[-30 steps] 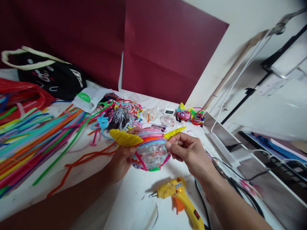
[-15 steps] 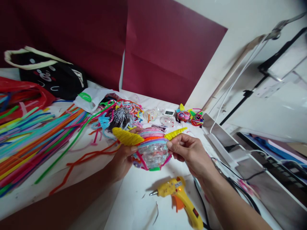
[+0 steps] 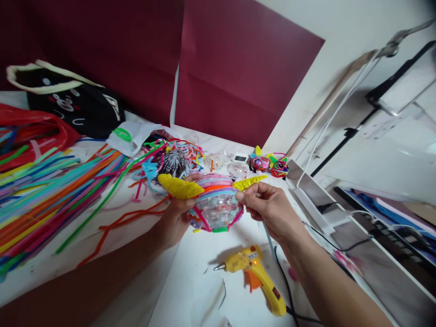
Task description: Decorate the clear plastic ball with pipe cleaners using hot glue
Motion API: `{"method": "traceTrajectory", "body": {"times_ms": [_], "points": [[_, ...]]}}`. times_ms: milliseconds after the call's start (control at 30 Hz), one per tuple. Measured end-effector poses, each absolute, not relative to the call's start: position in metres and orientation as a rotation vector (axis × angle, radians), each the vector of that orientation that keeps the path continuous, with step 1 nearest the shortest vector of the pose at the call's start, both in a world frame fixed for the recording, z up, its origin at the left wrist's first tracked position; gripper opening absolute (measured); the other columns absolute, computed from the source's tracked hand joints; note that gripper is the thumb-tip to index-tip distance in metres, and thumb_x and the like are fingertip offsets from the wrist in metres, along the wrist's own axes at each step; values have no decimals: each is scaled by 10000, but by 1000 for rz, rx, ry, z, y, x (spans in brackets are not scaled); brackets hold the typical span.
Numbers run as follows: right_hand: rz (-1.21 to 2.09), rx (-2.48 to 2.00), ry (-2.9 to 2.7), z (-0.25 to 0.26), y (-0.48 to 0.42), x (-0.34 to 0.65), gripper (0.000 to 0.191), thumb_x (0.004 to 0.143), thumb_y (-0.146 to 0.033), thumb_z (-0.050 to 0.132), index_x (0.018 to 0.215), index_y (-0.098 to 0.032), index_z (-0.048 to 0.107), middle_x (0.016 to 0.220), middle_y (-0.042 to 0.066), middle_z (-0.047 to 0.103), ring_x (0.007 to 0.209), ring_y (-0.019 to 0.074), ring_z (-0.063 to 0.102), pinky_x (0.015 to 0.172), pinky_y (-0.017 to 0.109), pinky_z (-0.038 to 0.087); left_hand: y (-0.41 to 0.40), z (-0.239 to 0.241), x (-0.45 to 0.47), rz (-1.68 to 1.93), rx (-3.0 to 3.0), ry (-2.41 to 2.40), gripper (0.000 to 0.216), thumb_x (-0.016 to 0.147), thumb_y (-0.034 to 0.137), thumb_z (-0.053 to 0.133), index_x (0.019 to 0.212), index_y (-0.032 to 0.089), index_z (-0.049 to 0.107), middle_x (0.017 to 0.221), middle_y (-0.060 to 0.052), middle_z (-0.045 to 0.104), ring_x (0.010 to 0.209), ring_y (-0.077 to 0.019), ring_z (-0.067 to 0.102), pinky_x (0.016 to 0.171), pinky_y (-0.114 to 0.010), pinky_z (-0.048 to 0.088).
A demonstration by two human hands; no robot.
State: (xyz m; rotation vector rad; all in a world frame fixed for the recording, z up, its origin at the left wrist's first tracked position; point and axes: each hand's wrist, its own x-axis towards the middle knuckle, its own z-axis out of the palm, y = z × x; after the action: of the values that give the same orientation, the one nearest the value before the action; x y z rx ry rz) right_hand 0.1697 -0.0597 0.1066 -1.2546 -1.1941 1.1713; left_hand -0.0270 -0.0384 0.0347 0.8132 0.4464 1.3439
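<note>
My left hand (image 3: pixel 175 219) grips a clear ball wrapped in coloured pipe cleaners (image 3: pixel 216 204), held a little above the table. A wide yellow pipe-cleaner ear (image 3: pixel 180 187) sticks out on the ball's left side, over my left thumb. My right hand (image 3: pixel 269 206) pinches a narrower yellow pipe-cleaner ear (image 3: pixel 248 182) against the ball's right side. Below both hands a yellow glue gun (image 3: pixel 254 274) rests on the white table (image 3: pixel 190 290), nozzle pointing left.
Long pipe cleaners in many colours (image 3: pixel 51 186) cover the table's left. A tangle of cut pieces (image 3: pixel 173 159) lies behind the ball. Two finished colourful balls (image 3: pixel 270 164), clear half-shells (image 3: pixel 236 170) and a small white timer (image 3: pixel 240 158) sit at the back. Black cables (image 3: pixel 340 247) run right.
Both hands and the ball have shifted slightly up and away in the view. The grips are unchanged, and the glue gun has not moved on the table.
</note>
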Motion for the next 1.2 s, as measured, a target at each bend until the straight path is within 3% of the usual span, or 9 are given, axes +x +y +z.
{"method": "traceTrajectory", "body": {"times_ms": [133, 333, 633, 833, 1200], "points": [[1181, -1276, -1201, 108, -59, 169, 436, 482, -341, 936, 611, -178, 553, 456, -80, 506, 392, 37, 358, 391, 182, 239, -38, 35, -28, 1350, 797, 413, 574, 633, 298, 733, 1193, 243, 619, 1103, -42, 735, 1102, -311, 664, 833, -378, 578], [1265, -1300, -1166, 103, -59, 173, 508, 508, -320, 926, 773, -211, 507, 557, -106, 479, 461, 50, 360, 422, 180, 240, -42, 38, -28, 1344, 804, 352, 581, 655, 288, 739, 1218, 233, 606, 1102, -46, 739, 1107, -307, 663, 884, -391, 556], [1382, -1320, -1189, 91, -58, 181, 420, 556, -376, 890, 852, -173, 671, 783, -13, 601, 644, 100, 481, 511, 214, 319, -45, 37, -25, 1308, 792, 412, 613, 628, 262, 715, 1233, 235, 617, 1092, -47, 738, 1083, -292, 673, 875, -386, 560], [1447, -1292, -1087, 83, -56, 183, 395, 513, -328, 917, 711, -191, 604, 693, -33, 582, 629, 105, 478, 516, 215, 310, -46, 35, -21, 1290, 739, 450, 597, 621, 265, 720, 1211, 235, 643, 1096, -43, 743, 1062, -292, 682, 878, -400, 568], [1605, -1141, -1168, 77, -38, 178, 367, 577, -381, 876, 774, -177, 643, 669, -44, 552, 561, 81, 404, 451, 207, 234, -39, 39, -25, 1285, 631, 552, 564, 612, 240, 713, 1172, 206, 658, 936, -21, 777, 952, -268, 714, 808, -377, 591]]}}
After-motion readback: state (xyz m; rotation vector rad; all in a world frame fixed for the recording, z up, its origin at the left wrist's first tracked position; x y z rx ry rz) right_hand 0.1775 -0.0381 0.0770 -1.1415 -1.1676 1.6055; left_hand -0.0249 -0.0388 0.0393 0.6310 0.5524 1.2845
